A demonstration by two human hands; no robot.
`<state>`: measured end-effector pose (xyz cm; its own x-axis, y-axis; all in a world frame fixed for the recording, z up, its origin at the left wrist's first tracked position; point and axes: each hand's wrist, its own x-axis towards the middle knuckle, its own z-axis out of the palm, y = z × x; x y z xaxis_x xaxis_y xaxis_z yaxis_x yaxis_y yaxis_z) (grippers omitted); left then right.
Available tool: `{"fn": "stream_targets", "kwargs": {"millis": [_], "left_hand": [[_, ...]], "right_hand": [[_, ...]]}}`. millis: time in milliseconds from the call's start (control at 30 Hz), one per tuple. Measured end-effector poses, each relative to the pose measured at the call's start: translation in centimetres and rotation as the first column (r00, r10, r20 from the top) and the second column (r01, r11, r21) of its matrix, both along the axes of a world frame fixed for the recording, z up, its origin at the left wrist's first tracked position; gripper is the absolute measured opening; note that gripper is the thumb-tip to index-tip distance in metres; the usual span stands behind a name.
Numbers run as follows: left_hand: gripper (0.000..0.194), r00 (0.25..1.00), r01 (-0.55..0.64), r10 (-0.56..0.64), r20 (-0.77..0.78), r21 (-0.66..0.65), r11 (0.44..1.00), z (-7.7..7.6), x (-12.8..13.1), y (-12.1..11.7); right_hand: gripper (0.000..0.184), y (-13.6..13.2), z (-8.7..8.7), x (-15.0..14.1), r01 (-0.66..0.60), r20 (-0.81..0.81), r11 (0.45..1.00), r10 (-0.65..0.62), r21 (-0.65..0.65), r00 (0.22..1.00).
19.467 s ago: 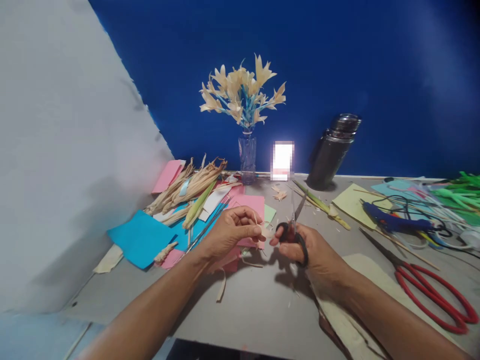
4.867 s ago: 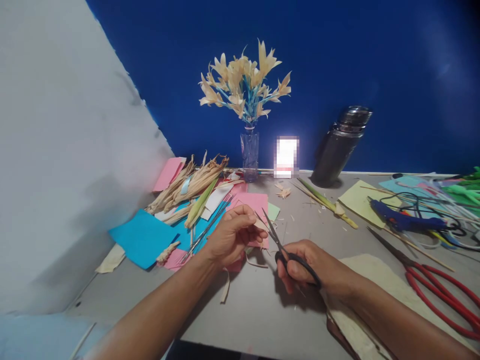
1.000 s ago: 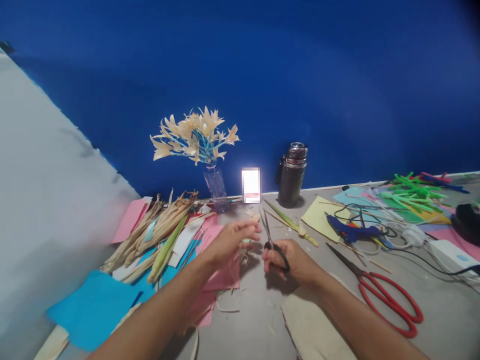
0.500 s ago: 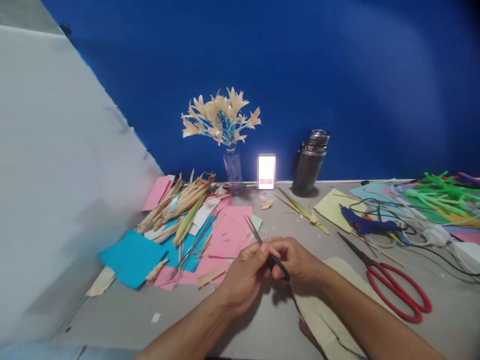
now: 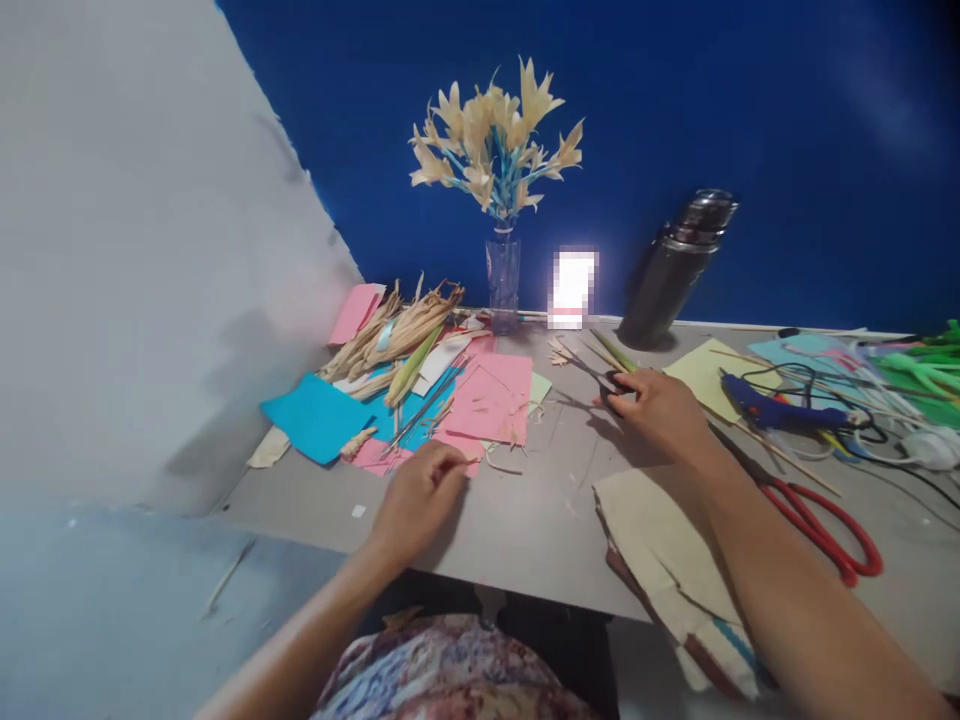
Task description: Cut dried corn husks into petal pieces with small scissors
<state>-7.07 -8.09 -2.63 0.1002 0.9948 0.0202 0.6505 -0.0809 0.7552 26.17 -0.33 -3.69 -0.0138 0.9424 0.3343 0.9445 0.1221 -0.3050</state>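
Note:
My right hand (image 5: 664, 415) is closed on the handles of small black-handled scissors (image 5: 589, 368). Their thin blades point left and stand slightly apart, just over the table. My left hand (image 5: 424, 495) hovers low at the table's front, by the pink paper (image 5: 491, 398). Its fingertips are pinched together; whatever they may hold is too small to name. Beside those fingertips lies a thin, curved pale strip (image 5: 504, 468). Small husk pieces (image 5: 559, 351) rest beyond the scissor blades. Dried corn husks (image 5: 405, 330) are heaped at the back left.
A clear vase (image 5: 504, 285) with pale husk flowers (image 5: 499, 135) stands by the blue wall, near a tilted-looking dark flask (image 5: 675, 270). At right are red-handled scissors (image 5: 829, 530), a blue glue gun (image 5: 780, 402) and cables. A beige cloth (image 5: 667, 540) overhangs the front edge.
My hands have parted: the left moved left and down, the right moved right with the small scissors. The scissor blades have opened. The camera view has tilted down.

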Motion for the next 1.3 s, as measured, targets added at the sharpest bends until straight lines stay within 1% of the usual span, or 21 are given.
{"fn": "stream_targets", "kwargs": {"millis": [33, 100, 167, 233, 300, 367, 467, 567, 700, 767, 833, 900, 933, 1000, 1067, 1100, 1133, 1167, 1200, 1233, 1300], "left_hand": [[0.016, 0.994, -0.037, 0.046, -0.103, 0.081, 0.996, -0.3, -1.2, 0.2], [0.019, 0.97, -0.023, 0.06, -0.235, 0.157, 0.987, -0.9, -2.6, 0.8], [0.022, 0.943, 0.037, 0.015, -0.331, 0.151, 0.988, -1.3, -2.7, 1.2], [0.024, 0.916, 0.07, -0.022, -0.4, 0.108, 0.992, -1.5, -2.2, 1.3], [0.024, 0.899, 0.067, -0.032, -0.436, 0.067, 0.996, -1.6, -1.6, 1.4], [0.022, 0.903, 0.063, -0.028, -0.428, 0.066, 0.996, -1.5, -1.3, 1.3], [0.018, 0.948, 0.082, -0.038, -0.316, 0.129, 0.988, -0.9, -1.2, 1.6], [0.017, 0.982, 0.155, -0.137, -0.13, 0.139, 0.978, 1.0, -0.8, 2.6], [0.012, 0.97, 0.233, -0.238, 0.051, 0.093, 0.968, 4.1, 0.9, 5.1], [0.007, 0.944, 0.26, -0.262, 0.199, 0.035, 0.965, 4.8, 2.0, 6.5], [0.006, 0.895, 0.282, -0.246, 0.371, -0.046, 0.958, 4.3, 3.0, 7.7], [0.01, 0.837, 0.284, -0.179, 0.518, -0.131, 0.95, 3.0, 3.8, 8.4], [0.012, 0.807, 0.275, -0.13, 0.576, -0.171, 0.946, 2.3, 4.2, 8.7], [0.016, 0.745, 0.274, -0.056, 0.665, -0.228, 0.934, 1.0, 4.7, 8.9], [0.017, 0.716, 0.291, -0.041, 0.697, -0.244, 0.925, 0.3, 5.1, 8.7], [0.016, 0.72, 0.293, -0.05, 0.692, -0.238, 0.926, 0.2, 5.2, 8.6], [0.015, 0.734, 0.292, -0.068, 0.676, -0.224, 0.93, 0.2, 5.4, 8.4], [0.014, 0.756, 0.289, -0.093, 0.648, -0.203, 0.936, 0.3, 5.5, 8.2], [0.013, 0.78, 0.288, -0.125, 0.613, -0.174, 0.942, 0.4, 5.6, 8.1], [0.014, 0.804, 0.289, -0.161, 0.573, -0.141, 0.947, 0.5, 5.7, 7.9], [0.015, 0.852, 0.29, -0.229, 0.471, -0.06, 0.955, 0.7, 5.9, 7.8]], "right_hand": [[0.026, -0.1, 0.2, 0.2, 0.027, 0.057, 0.999, -0.026, -0.02, 0.998], [0.027, -0.3, 0.4, 0.3, 0.057, 0.145, 0.994, -0.043, -0.093, 0.989], [0.027, -0.4, 0.5, 0.1, 0.05, 0.18, 0.977, -0.013, -0.207, 0.984], [0.022, -0.3, 0.3, 0.0, 0.04, 0.176, 0.957, 0.012, -0.289, 0.984], [0.02, -0.1, 0.1, 0.1, 0.049, 0.167, 0.95, 0.004, -0.307, 0.986], [0.019, 0.0, 0.1, 0.3, 0.054, 0.167, 0.951, -0.002, -0.304, 0.986], [0.017, -0.1, 0.4, 0.7, 0.055, 0.192, 0.949, 0.006, -0.311, 0.981], [0.019, -0.4, 0.9, 0.7, 0.035, 0.184, 0.934, 0.033, -0.354, 0.982], [0.022, -0.8, 1.1, 0.6, 0.019, 0.066, 0.86, 0.016, -0.509, 0.998], [0.019, -0.9, 1.0, 0.8, 0.002, 0.01, 0.813, 0.005, -0.582, 1.0], [0.014, -1.0, 0.9, 1.3, -0.026, -0.031, 0.773, 0.008, -0.633, 0.999], [0.011, -1.0, 1.0, 1.8, -0.065, -0.088, 0.735, 0.007, -0.675, 0.996], [0.01, -1.0, 1.2, 1.8, -0.09, -0.122, 0.735, 0.01, -0.672, 0.992], [0.013, -1.0, 1.8, 1.2, -0.136, -0.217, 0.799, 0.007, -0.586, 0.976], [0.021, -1.1, 2.5, -0.6, -0.146, -0.363, 0.906, -0.009, -0.398, 0.932], [0.028, -1.3, 2.8, -1.8, -0.189, -0.487, 0.918, -0.005, -0.348, 0.873], [0.036, -1.4, 3.1, -3.2, -0.27, -0.618, 0.902, 0.004, -0.338, 0.787], [0.041, -1.5, 3.4, -4.6, -0.358, -0.719, 0.874, 0.015, -0.327, 0.695], [0.041, -1.6, 3.5, -5.9, -0.444, -0.77, 0.83, 0.027, -0.337, 0.637], [0.035, -1.7, 3.7, -7.1, -0.481, -0.789, 0.811, 0.04, -0.334, 0.614], [0.019, -1.6, 3.7, -8.9, -0.429, -0.781, 0.847, 0.026, -0.314, 0.624]]}}
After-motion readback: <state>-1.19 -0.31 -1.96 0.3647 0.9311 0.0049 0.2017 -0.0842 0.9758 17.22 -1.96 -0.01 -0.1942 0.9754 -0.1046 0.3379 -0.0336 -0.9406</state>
